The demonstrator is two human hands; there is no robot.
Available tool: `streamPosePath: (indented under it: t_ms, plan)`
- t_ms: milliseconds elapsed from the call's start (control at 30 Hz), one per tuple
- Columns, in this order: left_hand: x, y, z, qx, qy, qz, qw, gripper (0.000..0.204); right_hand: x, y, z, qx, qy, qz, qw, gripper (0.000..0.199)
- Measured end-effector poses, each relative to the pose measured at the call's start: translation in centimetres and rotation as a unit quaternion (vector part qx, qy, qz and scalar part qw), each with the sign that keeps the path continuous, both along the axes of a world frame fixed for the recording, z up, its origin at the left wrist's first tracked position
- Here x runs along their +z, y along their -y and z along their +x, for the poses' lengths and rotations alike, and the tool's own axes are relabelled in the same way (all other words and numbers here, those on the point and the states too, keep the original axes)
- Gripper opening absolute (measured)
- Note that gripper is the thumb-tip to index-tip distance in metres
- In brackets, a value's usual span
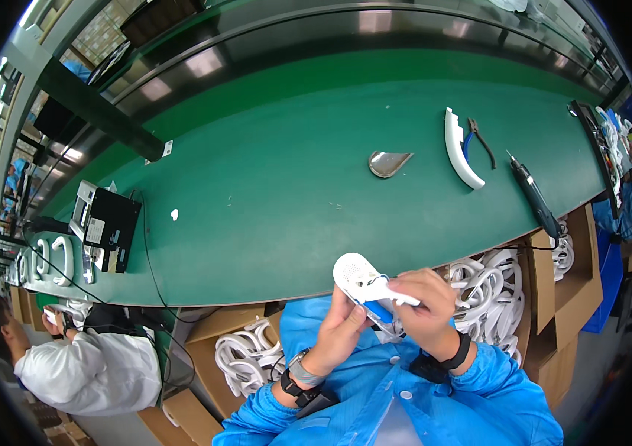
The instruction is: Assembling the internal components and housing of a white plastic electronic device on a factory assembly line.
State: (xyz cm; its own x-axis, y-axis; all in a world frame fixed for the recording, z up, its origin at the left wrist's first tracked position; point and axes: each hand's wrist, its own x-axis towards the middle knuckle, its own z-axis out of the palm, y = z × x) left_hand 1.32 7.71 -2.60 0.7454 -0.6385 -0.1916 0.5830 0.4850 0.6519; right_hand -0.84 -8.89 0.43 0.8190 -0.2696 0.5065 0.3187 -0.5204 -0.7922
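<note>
In front of my chest, at the bench's near edge, I hold a white plastic housing with a rounded end full of small holes. My left hand is closed round its lower side, with a blue piece showing between the hands. My right hand is closed on a slim white plastic arm that lies across the housing. A thin dark wire shows near the middle of the housing. My right fingertips partly hide where the two white parts meet.
On the green bench lie a shiny teardrop-shaped piece, a curved white shell, blue-handled pliers and an electric screwdriver. Boxes of white parts flank me. A black device stands left, near a seated person.
</note>
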Motion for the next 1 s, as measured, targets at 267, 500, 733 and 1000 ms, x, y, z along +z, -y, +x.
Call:
streamPosePath:
  t_ms: [267,500,733,1000]
  plan:
    - [1.6,1.3,-0.4,0.082,0.157,0.071,0.982,0.073,-0.8,0.5,-1.6,0.03,0.082,-0.001,0.996,0.029]
    - [0.7,0.2,-0.7,0.005,0.203,0.122,0.972,0.069,-0.2,1.1,-2.0,0.068,0.1,-0.039,0.992,0.022]
    - [3.2,0.6,-0.3,0.005,0.097,0.124,0.988,0.073,-1.2,2.9,-2.5,0.126,0.128,-0.125,0.976,0.02]
    - [3.6,0.9,0.4,-0.022,0.029,0.069,0.997,0.069,-0.8,12.3,-5.1,-0.046,-0.002,-0.148,0.988,0.015]
